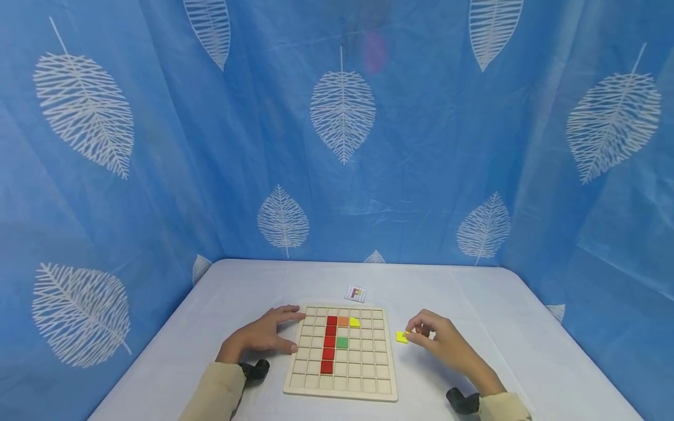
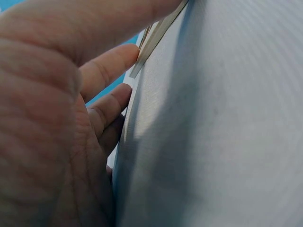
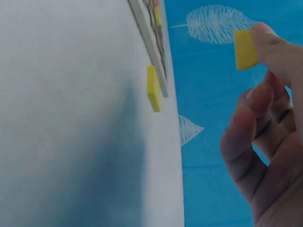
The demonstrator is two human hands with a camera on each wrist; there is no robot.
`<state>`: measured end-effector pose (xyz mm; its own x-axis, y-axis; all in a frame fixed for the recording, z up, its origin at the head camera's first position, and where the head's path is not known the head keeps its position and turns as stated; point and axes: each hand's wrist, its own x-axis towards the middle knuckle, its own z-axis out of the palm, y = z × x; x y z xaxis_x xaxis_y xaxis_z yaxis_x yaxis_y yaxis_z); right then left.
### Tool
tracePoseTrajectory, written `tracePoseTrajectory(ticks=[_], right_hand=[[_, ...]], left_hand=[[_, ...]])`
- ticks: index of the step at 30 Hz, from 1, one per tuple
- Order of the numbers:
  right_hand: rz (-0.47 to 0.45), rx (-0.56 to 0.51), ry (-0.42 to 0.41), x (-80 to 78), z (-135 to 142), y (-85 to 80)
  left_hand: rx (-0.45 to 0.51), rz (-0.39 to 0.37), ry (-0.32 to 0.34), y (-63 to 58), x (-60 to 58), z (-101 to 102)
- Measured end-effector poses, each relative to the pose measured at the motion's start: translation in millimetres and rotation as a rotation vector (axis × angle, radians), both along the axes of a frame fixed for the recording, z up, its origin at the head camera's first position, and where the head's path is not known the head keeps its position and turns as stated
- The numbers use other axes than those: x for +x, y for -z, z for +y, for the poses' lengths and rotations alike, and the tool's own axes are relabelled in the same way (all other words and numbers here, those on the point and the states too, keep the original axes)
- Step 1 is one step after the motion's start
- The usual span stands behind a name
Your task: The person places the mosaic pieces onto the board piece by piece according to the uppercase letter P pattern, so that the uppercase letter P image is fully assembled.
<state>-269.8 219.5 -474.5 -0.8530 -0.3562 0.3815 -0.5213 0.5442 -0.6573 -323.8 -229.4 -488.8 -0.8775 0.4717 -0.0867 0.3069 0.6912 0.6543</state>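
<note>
A wooden grid board (image 1: 341, 381) lies on the table, with red square tiles (image 1: 329, 341) in a column, an orange tile (image 1: 343, 321), a yellow round-cornered tile (image 1: 354, 322) and a green tile (image 1: 342, 342) in its cells. My left hand (image 1: 268, 332) rests against the board's left edge, thumb and fingers extended and apart. To the right of the board, my right hand (image 1: 439, 340) pinches a small yellow tile (image 3: 245, 50) above the table. Another yellow tile (image 3: 153, 89) lies on the table beside the board; in the head view it shows just below the right fingertips.
A small pattern card (image 1: 356, 293) lies behind the board, showing a coloured grid design. The white table (image 1: 463, 292) backs onto a blue curtain (image 1: 411, 175) printed with white leaves, which also encloses both sides.
</note>
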Motion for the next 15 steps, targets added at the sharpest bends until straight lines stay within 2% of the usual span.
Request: tracePoseTrajectory(ticks=[8, 15], right_hand=[[0.017, 0.108, -0.08, -0.9, -0.9, 7.4], [-0.066, 0.219, -0.061, 0.2, 0.1, 6.8]], left_hand=[[-0.004, 0.01, 0.008, -3.7, -0.7, 0.7], [-0.006, 0.008, 0.013, -1.9, 1.6, 0.6]])
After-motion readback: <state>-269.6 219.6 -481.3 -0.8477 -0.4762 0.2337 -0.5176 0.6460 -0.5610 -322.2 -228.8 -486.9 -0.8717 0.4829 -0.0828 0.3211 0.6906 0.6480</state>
